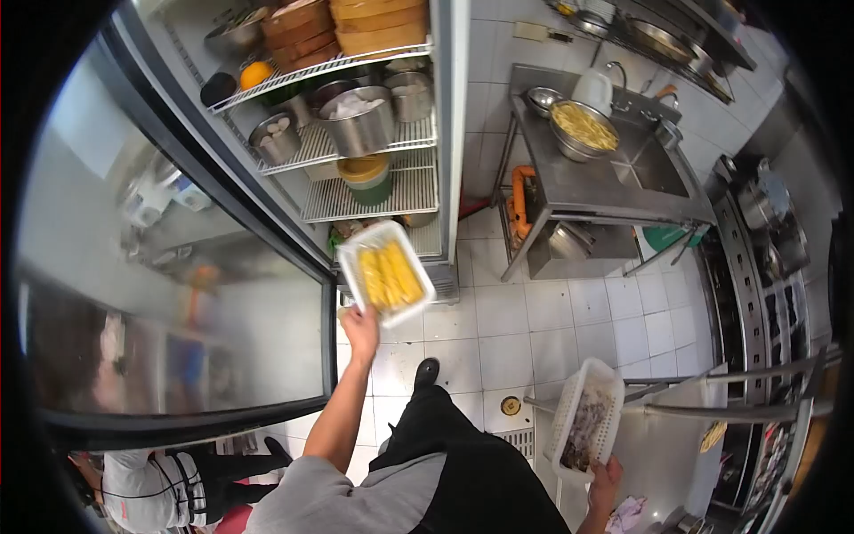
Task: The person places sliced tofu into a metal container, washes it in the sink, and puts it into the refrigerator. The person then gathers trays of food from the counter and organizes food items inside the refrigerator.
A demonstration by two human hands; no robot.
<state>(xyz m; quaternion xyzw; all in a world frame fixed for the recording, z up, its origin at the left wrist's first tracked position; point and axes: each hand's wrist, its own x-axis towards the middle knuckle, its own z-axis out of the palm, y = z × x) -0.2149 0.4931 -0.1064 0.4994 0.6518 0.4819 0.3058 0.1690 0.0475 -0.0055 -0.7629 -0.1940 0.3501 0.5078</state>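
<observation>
My left hand [360, 333] grips the near edge of a white tray [356, 283] that holds yellow, plastic-wrapped rolls [389, 275]. The tray is held up in front of the lower shelves of an open fridge [449, 133]. At the lower right, my right hand [606, 483] is closed on the near corner of a white perforated basket [610, 418]. Greyish-brown food [589, 427] lies in the basket; I cannot make out what it is.
The fridge's glass door [178, 267] stands open at the left. Metal pots [358, 129] and bamboo steamers [382, 27] fill its shelves. Another person [151, 485] is at the lower left. A steel sink table [640, 200] with a bowl [583, 149] stands at the upper right.
</observation>
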